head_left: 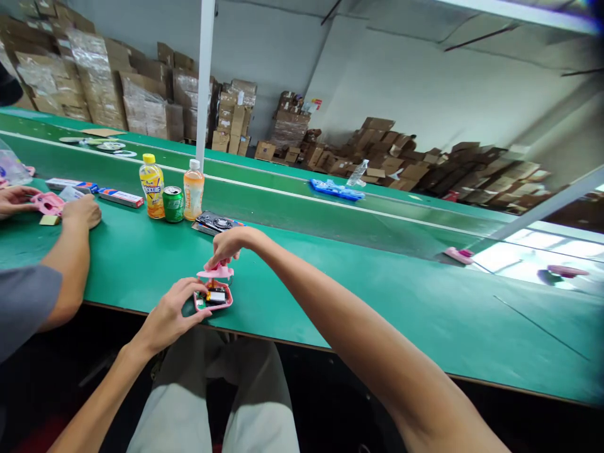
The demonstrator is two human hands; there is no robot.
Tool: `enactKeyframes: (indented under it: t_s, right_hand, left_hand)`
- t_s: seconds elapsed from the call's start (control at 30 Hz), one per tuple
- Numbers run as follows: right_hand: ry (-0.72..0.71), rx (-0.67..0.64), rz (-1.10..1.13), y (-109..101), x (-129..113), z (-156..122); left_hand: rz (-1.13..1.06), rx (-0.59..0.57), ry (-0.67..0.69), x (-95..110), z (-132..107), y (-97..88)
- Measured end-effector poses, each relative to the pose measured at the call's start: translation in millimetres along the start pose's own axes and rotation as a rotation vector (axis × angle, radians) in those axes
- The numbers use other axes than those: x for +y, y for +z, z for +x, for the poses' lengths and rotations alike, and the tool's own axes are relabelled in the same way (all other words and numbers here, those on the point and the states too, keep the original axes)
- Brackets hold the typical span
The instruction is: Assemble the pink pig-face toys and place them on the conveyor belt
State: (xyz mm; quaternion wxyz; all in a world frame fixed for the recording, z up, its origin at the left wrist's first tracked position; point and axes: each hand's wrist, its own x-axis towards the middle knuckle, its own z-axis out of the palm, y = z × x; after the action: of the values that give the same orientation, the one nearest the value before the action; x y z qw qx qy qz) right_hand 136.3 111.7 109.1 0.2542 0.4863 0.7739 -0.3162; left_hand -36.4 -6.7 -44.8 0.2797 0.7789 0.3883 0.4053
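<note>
On the green table in front of me lies a small pink plastic housing (229,303), its inside facing up with a circuit board, wiring and a silver-black block showing. My left hand (175,313) grips it from the left, fingers and thumb around its edge. Just above it, my right hand (225,247) pinches a second pink shell part (218,272), which is raised at a tilt over the housing. The right fingertips are partly hidden behind the hand. Orange wiring shows between the two pink parts.
Behind my hands lie a dark flat package (214,223), a green can (173,204), a yellow-capped bottle (151,187) and a white-capped bottle (193,190). At left, a co-worker's hands (81,212) hold a pink part (48,203). A blue tray (336,189) lies farther back.
</note>
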Motion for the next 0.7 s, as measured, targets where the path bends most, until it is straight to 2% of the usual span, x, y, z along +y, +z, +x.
enactKeyframes:
  t_s: [0.07,0.2,0.37,0.5,0.63,0.7]
  right_hand:
    - [-0.083,0.038,0.037,-4,6,-19]
    - [-0.298,0.063,0.144,-8,6,-51]
    - [-0.477,0.106,0.223,-10,-4,-69]
    - [-0.552,0.172,0.158,-11,-10,-82]
    - [-0.454,0.336,0.121,-7,-13,-89]
    - [-0.46,0.379,0.154,-4,-14,-88]
  left_hand:
    - [-0.224,0.108,-0.067,2,-2,-0.5]
    - [-0.703,0.401,-0.136,16,3,6.3]
    - [-1.141,0.557,-0.198,42,22,16.1]
    - [-1.177,0.569,-0.204,55,32,10.9]
    - [-1.133,0.568,-0.179,68,37,-0.3]
    - [-1.149,0.527,-0.19,75,39,-3.7]
